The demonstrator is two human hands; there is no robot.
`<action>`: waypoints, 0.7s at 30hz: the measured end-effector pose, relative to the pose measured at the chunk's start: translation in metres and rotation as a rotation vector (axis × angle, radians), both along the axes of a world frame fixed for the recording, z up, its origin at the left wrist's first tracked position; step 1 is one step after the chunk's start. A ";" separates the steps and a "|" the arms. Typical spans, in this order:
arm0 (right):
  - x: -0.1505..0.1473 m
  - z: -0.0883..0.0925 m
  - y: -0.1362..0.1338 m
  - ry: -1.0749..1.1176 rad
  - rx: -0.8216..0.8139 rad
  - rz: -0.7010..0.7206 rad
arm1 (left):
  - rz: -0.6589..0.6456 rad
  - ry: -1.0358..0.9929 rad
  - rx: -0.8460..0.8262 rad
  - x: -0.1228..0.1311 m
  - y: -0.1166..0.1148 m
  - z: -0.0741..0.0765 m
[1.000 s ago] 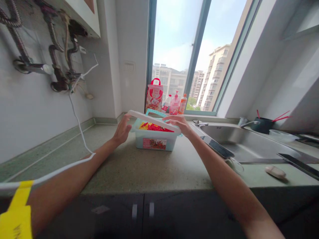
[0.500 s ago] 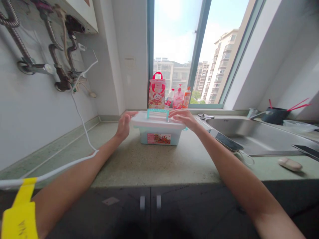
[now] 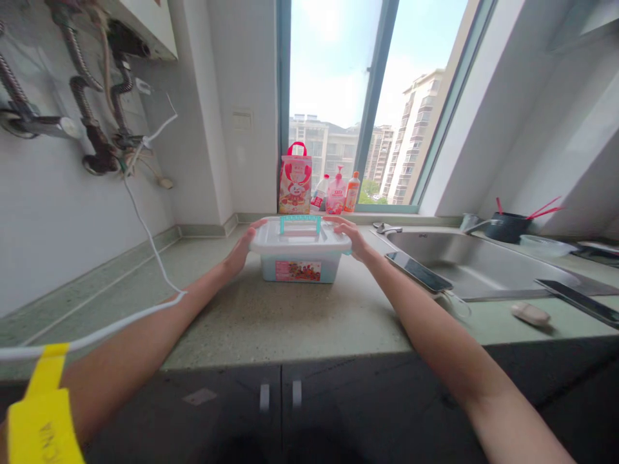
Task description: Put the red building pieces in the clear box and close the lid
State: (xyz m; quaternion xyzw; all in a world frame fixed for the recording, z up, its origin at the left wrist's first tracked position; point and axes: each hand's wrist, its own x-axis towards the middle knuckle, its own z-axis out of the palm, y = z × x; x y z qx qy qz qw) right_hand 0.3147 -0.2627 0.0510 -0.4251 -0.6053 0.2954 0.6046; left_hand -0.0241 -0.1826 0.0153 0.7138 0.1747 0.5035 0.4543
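A small pale blue plastic box with a colourful label stands on the speckled countertop. Its white lid, with a teal handle standing up, lies flat on the box. My left hand presses against the lid's left end, fingers curled over the edge. At the lid's right end my right hand grips the rim the same way. The contents of the box are hidden under the lid.
A phone lies right of the box beside the steel sink. A red pouch and bottles stand on the window sill. A white cable hangs from the wall pipes. A dark pot sits at far right.
The lid, tilted above the open box a second ago, has come down flat onto it, hiding the red and yellow contents. Both hands stayed at its ends.
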 end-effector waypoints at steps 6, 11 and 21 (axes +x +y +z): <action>0.003 -0.008 0.004 0.008 0.056 -0.072 | -0.010 -0.008 -0.067 -0.001 -0.001 0.004; 0.002 -0.005 0.003 -0.029 0.058 -0.080 | 0.034 0.069 -0.050 -0.006 -0.007 0.012; 0.001 0.005 -0.003 -0.034 -0.051 -0.022 | 0.110 0.097 -0.071 -0.003 0.002 0.011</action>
